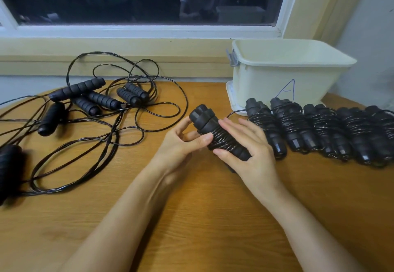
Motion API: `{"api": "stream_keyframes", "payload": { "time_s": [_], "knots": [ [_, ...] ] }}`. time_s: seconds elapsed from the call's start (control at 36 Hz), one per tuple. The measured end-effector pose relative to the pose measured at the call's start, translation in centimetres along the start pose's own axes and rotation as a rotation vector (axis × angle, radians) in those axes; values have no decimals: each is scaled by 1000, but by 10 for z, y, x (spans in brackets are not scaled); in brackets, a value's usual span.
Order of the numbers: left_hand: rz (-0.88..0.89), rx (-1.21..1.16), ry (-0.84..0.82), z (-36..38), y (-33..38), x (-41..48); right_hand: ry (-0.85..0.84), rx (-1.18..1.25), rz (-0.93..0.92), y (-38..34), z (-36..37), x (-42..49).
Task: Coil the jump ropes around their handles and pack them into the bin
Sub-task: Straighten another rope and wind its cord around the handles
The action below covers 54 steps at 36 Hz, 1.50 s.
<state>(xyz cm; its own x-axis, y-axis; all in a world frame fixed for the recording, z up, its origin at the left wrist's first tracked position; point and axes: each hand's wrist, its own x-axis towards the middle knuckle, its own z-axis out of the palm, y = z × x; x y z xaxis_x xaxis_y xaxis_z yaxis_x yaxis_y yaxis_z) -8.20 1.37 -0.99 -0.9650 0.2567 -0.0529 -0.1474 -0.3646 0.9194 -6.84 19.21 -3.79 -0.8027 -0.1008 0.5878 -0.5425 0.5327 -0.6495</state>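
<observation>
I held the wound rope [221,137] at the centre of the frame, its two handles side by side and the cord coiled tight round them. My left hand [181,141] gripped it from the left, thumb pressed on the coils so the turns could not slip loose. My right hand [249,148] lay over the lower end, fingers across the top and thumb beneath, pinching the handles together. I judged the winding nearly done, with only the end to secure. Whether the short tail of cord just right of it was this rope's or its neighbour's, I could not tell. The finished bundles [319,129] lay in a row at centre right, just in front of the bin [277,75] at upper right, handy for packing but not yet in it. The loose ropes [96,105] sprawled at upper left on the table [213,218], well apart, where I judged their cords would not snag my work.
</observation>
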Motion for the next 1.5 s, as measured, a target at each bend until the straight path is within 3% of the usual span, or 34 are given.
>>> {"api": "stream_keyframes", "payload": {
  "time_s": [0.25, 0.39, 0.64, 0.86, 1.08, 1.25, 1.42, 1.5],
  "knots": [
    [80, 62, 121, 5, -11, 3, 54, -282, -232, 0, 8, -3],
    [86, 113, 80, 4, -12, 4, 75, -445, -315, 1, 10, -3],
    [53, 145, -68, 3, -6, 1, 30, -498, -236, -1, 4, -1],
    [120, 350, 25, 9, -14, 1, 59, -657, -161, -1, 7, -2],
    [180, 360, 163, 5, -11, 2, 82, -484, -104, -3, 9, -3],
    [145, 432, 30, -1, -7, 3, 42, -346, 30, -2, 3, -2],
    [17, 274, -67, -1, -1, 1, 2, -307, 76, 0, -2, -1],
    [-20, 235, -34, -2, 0, 2, -28, -278, 84, 1, -4, -1]
  ]
}}
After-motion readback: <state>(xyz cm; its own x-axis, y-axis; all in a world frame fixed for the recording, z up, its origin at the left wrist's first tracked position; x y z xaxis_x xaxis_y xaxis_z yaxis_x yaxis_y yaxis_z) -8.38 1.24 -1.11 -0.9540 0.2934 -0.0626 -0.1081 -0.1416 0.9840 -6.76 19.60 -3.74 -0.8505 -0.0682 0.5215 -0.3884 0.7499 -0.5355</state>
